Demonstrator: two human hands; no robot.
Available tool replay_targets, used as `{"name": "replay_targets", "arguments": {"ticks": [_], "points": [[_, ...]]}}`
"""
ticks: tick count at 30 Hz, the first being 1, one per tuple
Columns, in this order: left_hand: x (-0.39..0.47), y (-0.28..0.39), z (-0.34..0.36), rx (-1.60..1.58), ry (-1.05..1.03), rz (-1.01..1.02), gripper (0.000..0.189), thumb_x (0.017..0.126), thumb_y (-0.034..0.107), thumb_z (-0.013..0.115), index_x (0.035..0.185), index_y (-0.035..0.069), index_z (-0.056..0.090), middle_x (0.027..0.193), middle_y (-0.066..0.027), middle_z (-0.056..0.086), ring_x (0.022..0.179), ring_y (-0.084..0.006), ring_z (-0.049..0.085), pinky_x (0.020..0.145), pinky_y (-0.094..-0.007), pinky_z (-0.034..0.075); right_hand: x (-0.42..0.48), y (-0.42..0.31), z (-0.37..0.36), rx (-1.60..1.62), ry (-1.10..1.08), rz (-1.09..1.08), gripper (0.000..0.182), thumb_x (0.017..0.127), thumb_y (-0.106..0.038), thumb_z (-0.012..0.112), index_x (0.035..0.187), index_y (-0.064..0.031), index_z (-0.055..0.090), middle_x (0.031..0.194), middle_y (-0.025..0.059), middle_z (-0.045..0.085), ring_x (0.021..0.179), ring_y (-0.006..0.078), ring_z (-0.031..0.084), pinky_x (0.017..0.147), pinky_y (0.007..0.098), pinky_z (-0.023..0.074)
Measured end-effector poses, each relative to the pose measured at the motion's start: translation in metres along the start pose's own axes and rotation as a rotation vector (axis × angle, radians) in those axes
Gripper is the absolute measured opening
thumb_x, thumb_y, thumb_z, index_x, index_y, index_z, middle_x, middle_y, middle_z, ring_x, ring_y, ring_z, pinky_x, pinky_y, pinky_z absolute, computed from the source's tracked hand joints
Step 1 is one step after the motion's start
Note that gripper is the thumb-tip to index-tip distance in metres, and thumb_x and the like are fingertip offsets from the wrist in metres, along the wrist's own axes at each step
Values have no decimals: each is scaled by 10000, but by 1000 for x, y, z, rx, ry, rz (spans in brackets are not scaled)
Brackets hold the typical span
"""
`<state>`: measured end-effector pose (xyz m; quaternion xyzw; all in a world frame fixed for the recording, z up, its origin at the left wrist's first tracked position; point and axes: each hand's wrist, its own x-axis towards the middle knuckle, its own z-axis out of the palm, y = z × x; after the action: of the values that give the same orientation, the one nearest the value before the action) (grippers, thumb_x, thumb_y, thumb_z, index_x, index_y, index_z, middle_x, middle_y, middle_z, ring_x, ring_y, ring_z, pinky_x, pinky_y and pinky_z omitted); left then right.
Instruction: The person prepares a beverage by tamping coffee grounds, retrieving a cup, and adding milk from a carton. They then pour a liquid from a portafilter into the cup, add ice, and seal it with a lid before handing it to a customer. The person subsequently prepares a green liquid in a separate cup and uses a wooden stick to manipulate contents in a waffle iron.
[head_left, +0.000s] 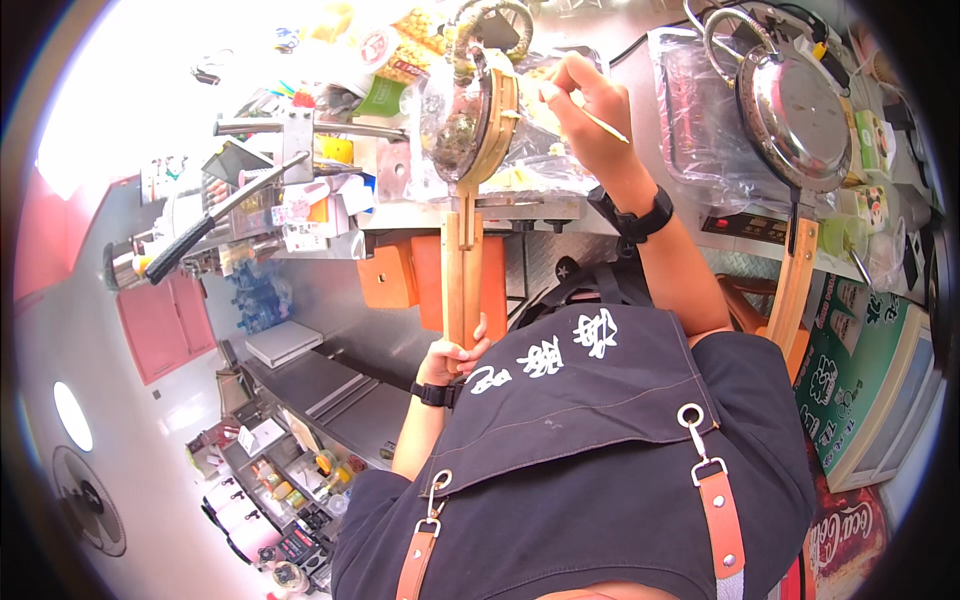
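Note:
My left hand (457, 354) grips the lower end of the paired wooden handles (461, 285) of a round hinged cooking iron (457, 127). The iron is tilted up on its edge, and a yellowish band (499, 135) shows along its right rim. Just right of that rim, my right hand (596, 112) holds a thin pale stick (606, 126) between its fingers. Yellowish bits lie on the plastic-covered surface (551, 169) beneath the hand. Bright glare washes out the area around the iron's top and the stick's far end.
A second round iron (795, 120) with a wooden handle (799, 262) stands at the right. Beside it is a plastic-covered tray (694, 127). A lever with a black grip (180, 247) juts out at the left. Orange stools (461, 281) stand below the counter.

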<state>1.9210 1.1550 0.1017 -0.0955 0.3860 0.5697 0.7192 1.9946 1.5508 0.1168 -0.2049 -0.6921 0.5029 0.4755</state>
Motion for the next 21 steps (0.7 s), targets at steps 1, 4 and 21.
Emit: {"name": "replay_targets", "arguments": {"ticks": [1, 4, 21], "points": [[0, 0, -1, 4, 0, -2, 373, 655, 87, 603, 975, 61, 412, 623, -12, 403, 434, -87, 341, 390, -205, 310, 0, 0, 0, 0, -6, 0, 120, 856, -76, 618, 788, -7, 547, 674, 40, 586, 632, 97, 541, 596, 258, 444], [-1, 0, -4, 10, -2, -8, 369, 662, 83, 604, 976, 63, 412, 622, -11, 404, 436, -86, 345, 393, -209, 311, 1, 1, 3, 9, -7, 8, 121, 853, -76, 619, 787, -6, 545, 684, 44, 592, 644, 107, 548, 619, 263, 449], [-2, -2, -4, -18, 26, 15, 357, 673, 63, 603, 976, 56, 414, 630, -20, 420, 435, -90, 365, 423, -214, 332, 14, 6, 9, -12, -25, -7, 144, 855, -95, 620, 786, 3, 540, 667, 63, 575, 627, 128, 525, 606, 276, 438]]}}
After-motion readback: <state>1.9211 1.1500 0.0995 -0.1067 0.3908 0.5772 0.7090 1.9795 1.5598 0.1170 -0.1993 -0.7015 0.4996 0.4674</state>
